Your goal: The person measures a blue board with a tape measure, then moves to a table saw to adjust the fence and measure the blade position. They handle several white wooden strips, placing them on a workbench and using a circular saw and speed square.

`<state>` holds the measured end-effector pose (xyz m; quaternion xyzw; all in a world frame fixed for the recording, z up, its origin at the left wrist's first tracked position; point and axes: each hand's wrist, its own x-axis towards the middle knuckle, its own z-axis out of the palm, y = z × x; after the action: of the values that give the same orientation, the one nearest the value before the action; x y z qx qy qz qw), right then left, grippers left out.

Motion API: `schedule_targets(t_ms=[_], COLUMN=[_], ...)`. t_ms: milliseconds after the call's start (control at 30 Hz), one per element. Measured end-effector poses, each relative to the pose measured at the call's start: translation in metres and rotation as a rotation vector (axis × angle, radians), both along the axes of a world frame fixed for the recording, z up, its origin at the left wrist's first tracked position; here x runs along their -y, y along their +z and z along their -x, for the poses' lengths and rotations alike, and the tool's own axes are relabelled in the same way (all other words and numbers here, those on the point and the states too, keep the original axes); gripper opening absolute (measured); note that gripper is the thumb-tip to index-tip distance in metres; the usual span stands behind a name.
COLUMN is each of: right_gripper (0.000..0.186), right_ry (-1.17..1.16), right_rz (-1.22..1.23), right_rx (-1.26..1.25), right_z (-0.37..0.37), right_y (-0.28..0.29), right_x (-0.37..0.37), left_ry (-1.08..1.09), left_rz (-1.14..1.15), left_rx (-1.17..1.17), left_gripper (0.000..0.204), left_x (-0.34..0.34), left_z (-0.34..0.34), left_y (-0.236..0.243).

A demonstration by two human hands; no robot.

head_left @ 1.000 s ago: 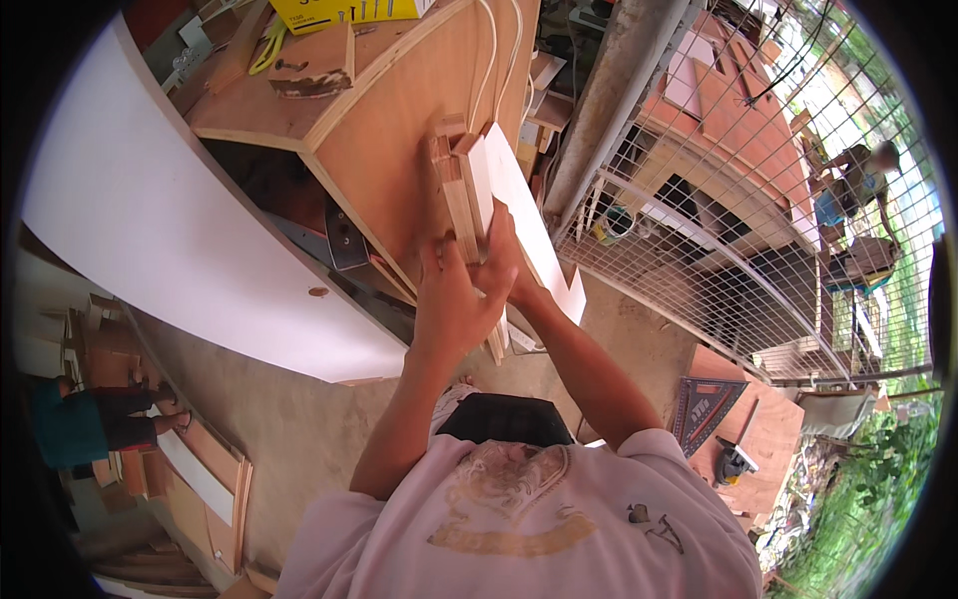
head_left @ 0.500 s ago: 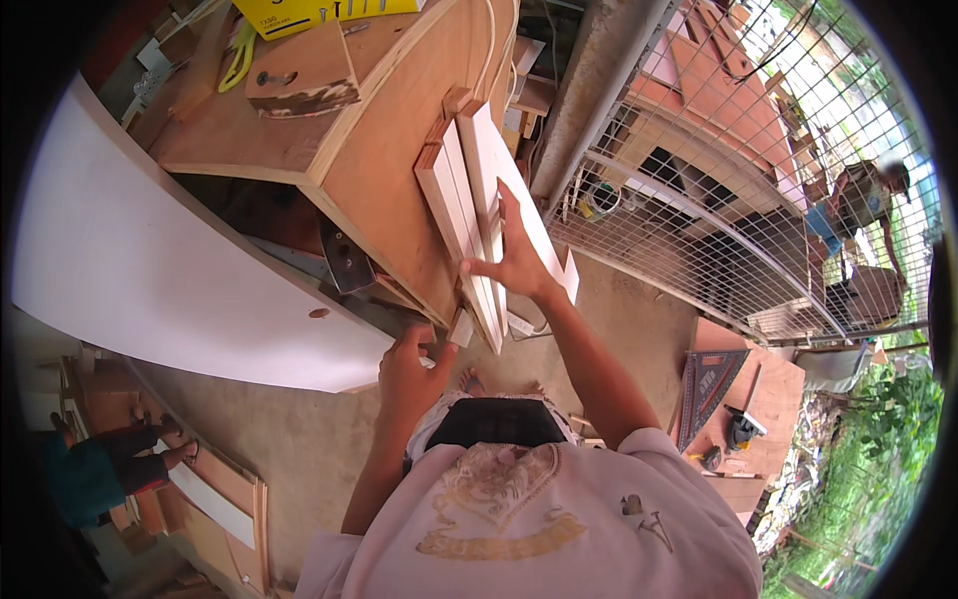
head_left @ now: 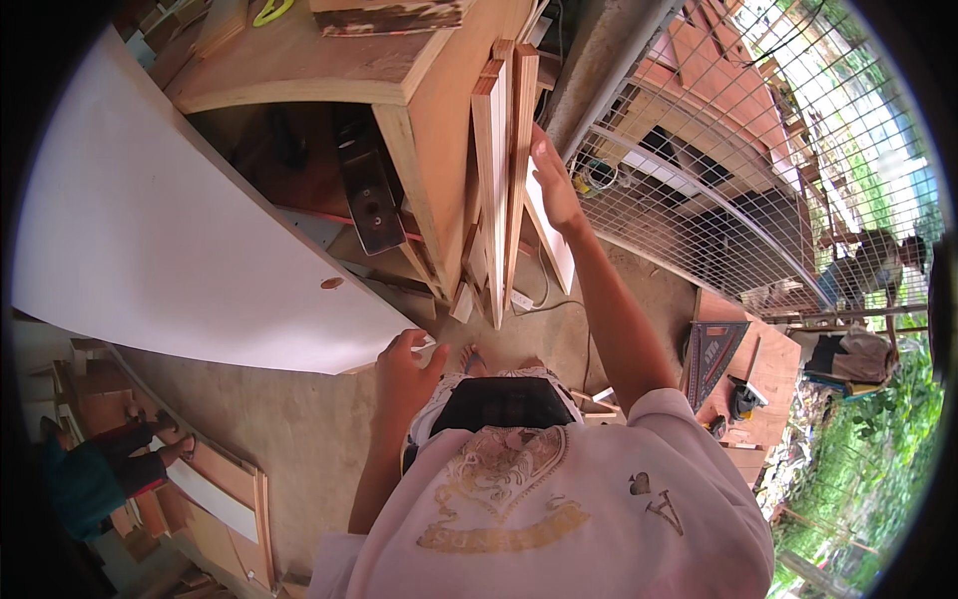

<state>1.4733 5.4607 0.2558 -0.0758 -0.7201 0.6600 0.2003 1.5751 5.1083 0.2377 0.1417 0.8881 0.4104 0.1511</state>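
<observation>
My right hand point(head_left: 559, 185) lies along the right side of several white-faced boards with brown edges point(head_left: 488, 160), fingers stretched out. They stand on edge, leaning by the side of a plywood cabinet point(head_left: 439, 140). Partly behind that hand, a white board point(head_left: 551, 235) slants down toward the floor. My left hand point(head_left: 404, 374) is low in front of me, fingers loosely bent and thumb apart, with nothing clear in it. It is beside the near corner of a large white panel point(head_left: 230, 270); whether they touch, I cannot tell.
A metal box-like part point(head_left: 371, 205) shows in the cabinet's open front. Wire mesh point(head_left: 699, 190) stands at right, above a workbench point(head_left: 773, 399) with a black triangular square point(head_left: 711, 364). A cable point(head_left: 559, 304) crosses the floor. Other people are at far left point(head_left: 95, 474) and beyond the mesh point(head_left: 873, 265).
My right hand has moved from the boards' faces to their right side. The boards now appear more upright and edge-on. My view has shifted, and the left hand is farther from the cabinet.
</observation>
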Motion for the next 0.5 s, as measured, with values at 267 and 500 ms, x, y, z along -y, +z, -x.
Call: schedule_targets(t_ms=[267, 500], right_gripper=[0.071, 0.061], right_ry=[-0.051, -0.420], right_rz=[-0.162, 0.083], right_rx=[0.044, 0.184], right_z=[-0.003, -0.046], right_y=[-0.025, -0.082], right_x=[0.004, 0.032], left_ry=[-0.018, -0.141], left_rz=[0.107, 0.112], left_rx=[0.040, 0.241], left_gripper=[0.047, 0.050], left_x=[0.036, 0.094], left_z=[0.000, 0.013], left_y=[-0.009, 0.037])
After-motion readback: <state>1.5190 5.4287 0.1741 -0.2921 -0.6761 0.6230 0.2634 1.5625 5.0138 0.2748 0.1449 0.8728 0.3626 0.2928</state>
